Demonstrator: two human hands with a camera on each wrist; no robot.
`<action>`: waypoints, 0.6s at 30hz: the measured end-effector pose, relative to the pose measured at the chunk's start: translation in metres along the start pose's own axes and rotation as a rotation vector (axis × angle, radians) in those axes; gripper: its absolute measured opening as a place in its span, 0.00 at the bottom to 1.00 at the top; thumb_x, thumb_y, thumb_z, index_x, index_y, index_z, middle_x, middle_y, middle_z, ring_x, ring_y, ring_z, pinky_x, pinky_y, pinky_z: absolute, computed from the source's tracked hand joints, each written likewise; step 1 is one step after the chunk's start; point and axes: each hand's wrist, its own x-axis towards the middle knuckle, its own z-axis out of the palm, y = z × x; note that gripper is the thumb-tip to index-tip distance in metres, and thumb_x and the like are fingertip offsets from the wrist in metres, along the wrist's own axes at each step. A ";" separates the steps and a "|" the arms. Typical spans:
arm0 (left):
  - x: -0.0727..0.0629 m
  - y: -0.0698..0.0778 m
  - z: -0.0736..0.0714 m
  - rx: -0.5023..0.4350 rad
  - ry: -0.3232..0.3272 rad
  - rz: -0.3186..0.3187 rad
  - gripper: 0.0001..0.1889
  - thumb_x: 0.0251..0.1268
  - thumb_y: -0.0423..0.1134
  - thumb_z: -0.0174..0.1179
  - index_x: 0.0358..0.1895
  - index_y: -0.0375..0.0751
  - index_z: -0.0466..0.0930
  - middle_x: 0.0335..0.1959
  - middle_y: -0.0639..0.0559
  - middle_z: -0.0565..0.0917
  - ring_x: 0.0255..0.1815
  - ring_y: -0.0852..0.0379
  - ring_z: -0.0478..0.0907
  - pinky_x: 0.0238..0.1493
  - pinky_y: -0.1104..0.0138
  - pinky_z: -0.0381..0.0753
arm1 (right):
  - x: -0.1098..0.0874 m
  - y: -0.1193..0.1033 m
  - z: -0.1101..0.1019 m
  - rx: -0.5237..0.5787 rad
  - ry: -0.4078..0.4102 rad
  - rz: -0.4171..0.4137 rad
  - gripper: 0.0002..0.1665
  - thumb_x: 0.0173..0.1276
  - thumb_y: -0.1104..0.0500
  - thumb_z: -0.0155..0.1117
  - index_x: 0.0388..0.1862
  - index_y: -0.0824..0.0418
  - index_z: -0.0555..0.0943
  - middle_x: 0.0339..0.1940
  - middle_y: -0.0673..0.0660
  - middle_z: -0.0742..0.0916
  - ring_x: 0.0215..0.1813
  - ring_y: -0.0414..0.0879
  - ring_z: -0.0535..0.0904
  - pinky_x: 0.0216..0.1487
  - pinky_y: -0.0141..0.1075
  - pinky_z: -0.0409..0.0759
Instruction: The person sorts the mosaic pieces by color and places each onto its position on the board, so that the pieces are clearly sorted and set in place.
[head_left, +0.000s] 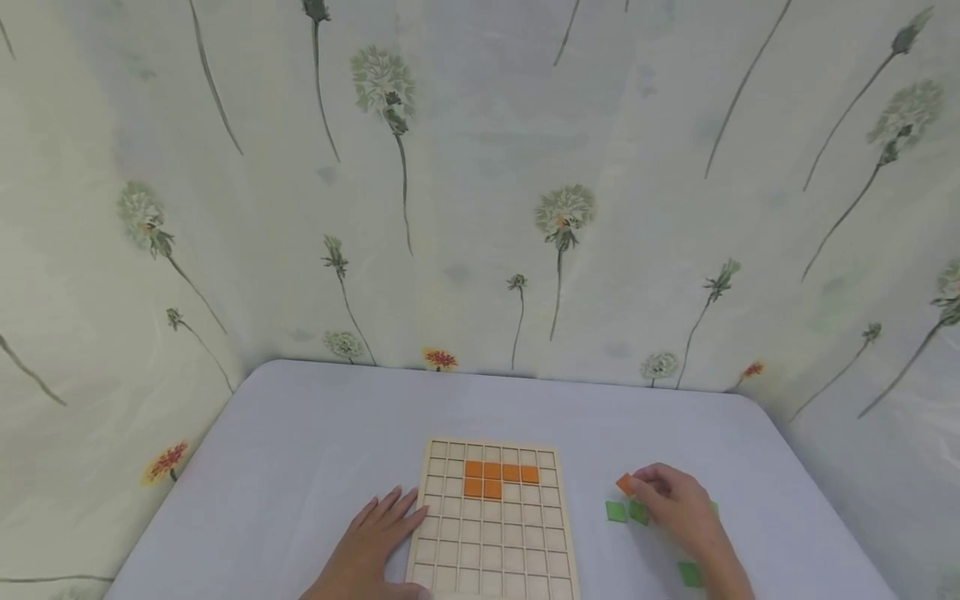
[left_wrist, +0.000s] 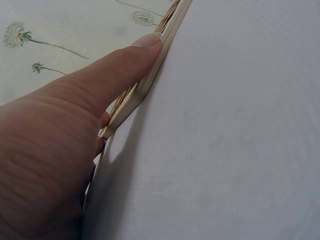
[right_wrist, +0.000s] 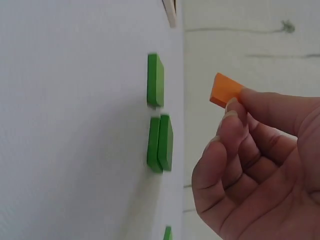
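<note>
A wooden grid board lies on the table with several orange square tiles set in its upper cells. My left hand rests at the board's left side, fingers extended along the edge. In the left wrist view, its thumb lies against the rim of the board. My right hand pinches one orange square tile between thumb and fingertips, held up off the table to the right of the board. Beneath and around that hand lie green square tiles, partly hidden by it.
Two green tiles lie side by side, overlapping in the right wrist view. Another green tile sits nearer the front, by the right wrist. The white table ends at a flower-patterned cloth backdrop behind and at both sides.
</note>
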 end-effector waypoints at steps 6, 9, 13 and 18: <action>0.001 0.001 0.000 -0.011 -0.005 0.008 0.57 0.51 0.77 0.67 0.79 0.42 0.68 0.82 0.43 0.64 0.82 0.37 0.56 0.78 0.37 0.55 | 0.003 -0.020 0.029 0.003 -0.037 -0.106 0.06 0.74 0.60 0.68 0.45 0.61 0.86 0.35 0.48 0.88 0.35 0.40 0.80 0.35 0.33 0.80; 0.002 0.000 0.001 -0.001 -0.016 -0.001 0.57 0.51 0.78 0.66 0.79 0.43 0.68 0.82 0.44 0.64 0.83 0.38 0.55 0.78 0.38 0.55 | 0.006 -0.032 0.042 -0.013 -0.054 -0.124 0.04 0.73 0.60 0.69 0.43 0.59 0.86 0.33 0.46 0.87 0.35 0.40 0.78 0.36 0.32 0.79; 0.001 -0.001 0.001 0.007 -0.013 0.000 0.57 0.51 0.79 0.66 0.79 0.43 0.68 0.82 0.44 0.64 0.82 0.37 0.55 0.78 0.38 0.56 | 0.012 -0.049 0.055 -0.008 -0.070 -0.181 0.02 0.72 0.60 0.70 0.40 0.55 0.85 0.31 0.45 0.84 0.33 0.40 0.76 0.34 0.33 0.78; 0.000 -0.001 0.000 0.011 -0.015 -0.015 0.57 0.51 0.79 0.66 0.79 0.44 0.68 0.82 0.45 0.64 0.83 0.38 0.55 0.79 0.38 0.55 | 0.021 -0.069 0.070 -0.025 -0.135 -0.282 0.03 0.72 0.59 0.72 0.38 0.54 0.84 0.31 0.44 0.84 0.32 0.39 0.75 0.33 0.33 0.78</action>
